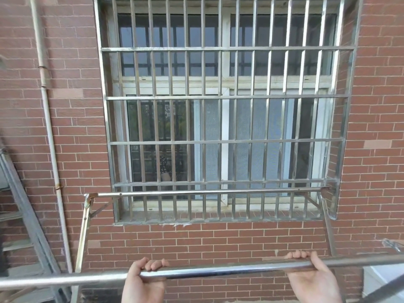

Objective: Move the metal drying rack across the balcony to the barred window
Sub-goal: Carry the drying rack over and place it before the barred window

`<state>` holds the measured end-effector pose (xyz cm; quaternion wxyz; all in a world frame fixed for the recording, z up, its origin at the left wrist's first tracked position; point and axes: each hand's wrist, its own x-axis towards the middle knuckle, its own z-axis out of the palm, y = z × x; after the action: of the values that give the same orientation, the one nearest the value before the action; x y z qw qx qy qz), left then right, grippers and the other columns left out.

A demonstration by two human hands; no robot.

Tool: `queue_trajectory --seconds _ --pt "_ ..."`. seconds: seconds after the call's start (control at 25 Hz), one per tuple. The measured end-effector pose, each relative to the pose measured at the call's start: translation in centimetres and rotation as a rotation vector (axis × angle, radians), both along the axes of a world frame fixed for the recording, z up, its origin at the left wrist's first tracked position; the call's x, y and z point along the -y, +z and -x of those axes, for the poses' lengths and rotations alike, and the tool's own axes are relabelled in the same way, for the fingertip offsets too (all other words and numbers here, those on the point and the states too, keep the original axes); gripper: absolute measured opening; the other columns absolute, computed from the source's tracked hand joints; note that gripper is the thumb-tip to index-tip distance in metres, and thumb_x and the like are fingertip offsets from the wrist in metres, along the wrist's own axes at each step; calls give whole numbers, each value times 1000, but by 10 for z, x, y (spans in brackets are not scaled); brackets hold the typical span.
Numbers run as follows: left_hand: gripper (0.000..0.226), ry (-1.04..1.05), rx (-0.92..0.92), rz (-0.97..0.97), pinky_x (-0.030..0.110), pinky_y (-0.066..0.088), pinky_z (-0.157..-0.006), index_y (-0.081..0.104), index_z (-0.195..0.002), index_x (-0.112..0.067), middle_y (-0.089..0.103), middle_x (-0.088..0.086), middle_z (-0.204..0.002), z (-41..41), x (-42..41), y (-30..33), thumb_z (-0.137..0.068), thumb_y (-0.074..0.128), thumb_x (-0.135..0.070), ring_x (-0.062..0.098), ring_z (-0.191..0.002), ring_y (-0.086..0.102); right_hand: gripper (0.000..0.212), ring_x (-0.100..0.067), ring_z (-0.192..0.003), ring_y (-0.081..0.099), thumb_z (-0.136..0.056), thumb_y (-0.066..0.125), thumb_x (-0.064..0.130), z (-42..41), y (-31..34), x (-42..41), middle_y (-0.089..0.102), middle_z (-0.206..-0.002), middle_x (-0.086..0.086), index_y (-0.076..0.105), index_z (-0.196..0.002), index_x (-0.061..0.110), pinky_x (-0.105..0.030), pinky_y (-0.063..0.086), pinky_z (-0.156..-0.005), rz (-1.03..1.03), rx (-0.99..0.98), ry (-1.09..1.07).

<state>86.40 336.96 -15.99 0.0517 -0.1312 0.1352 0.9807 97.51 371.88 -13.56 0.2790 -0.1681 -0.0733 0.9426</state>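
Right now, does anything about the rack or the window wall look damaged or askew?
Little stands out. The sill edge under the barred window looks chipped, with pale flakes. The drying rack sits level by the bars, and both the left hand and right hand grip its near rail.

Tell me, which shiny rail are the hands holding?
The near rail, lowest in view. The left hand and right hand wrap it; the far rail by the window is untouched.
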Motion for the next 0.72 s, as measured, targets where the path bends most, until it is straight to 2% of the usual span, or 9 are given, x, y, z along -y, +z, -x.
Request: queue_trajectory --seconds 0.12,0.28,0.48,0.6,0.72 --pt "24 15 -44 64 46 48 -79 44 -73 -15 49 -1 -56 -1 2 -7 -93 57 -14 16 -53 55 21 -14 -84 53 -108 44 28 1 -7 2 50 -88 2 50 -92 17 -36 40 -103 -90 15 -19" --pt "29 -2 -87 67 50 50 -87 52 -73 -12 56 0 -60 -5 15 -12 -100 58 -22 17 -61 62 13 -15 -93 58 -107 45 22 0 -13 0 56 -94 1 52 -100 15 -37 42 -103 -148 26 3" --pt "30 33 3 80 42 50 -79 45 -73 -16 50 -2 -58 3 13 -9 -99 58 -22 11 -57 51 22 -13 -82 51 -109 42 24 1 -8 -3 49 -87 3 50 -89 16 -36 42 -101 -52 41 28" --pt "33 13 -1 96 41 48 -84 42 -72 -17 49 -2 -49 3 13 -9 -101 57 -24 12 -58 47 23 -13 -82 51 -110 40 25 -1 -7 -2 48 -89 2 49 -90 17 -37 42 -99 -46 37 31" --pt "33 15 -17 108 41 47 -85 41 -74 -17 48 -2 -50 1 15 -9 -102 55 -26 12 -59 46 24 -14 -82 50 -110 40 23 -8 -2 1 48 -90 2 50 -90 16 -37 41 -104 -37 53 32"
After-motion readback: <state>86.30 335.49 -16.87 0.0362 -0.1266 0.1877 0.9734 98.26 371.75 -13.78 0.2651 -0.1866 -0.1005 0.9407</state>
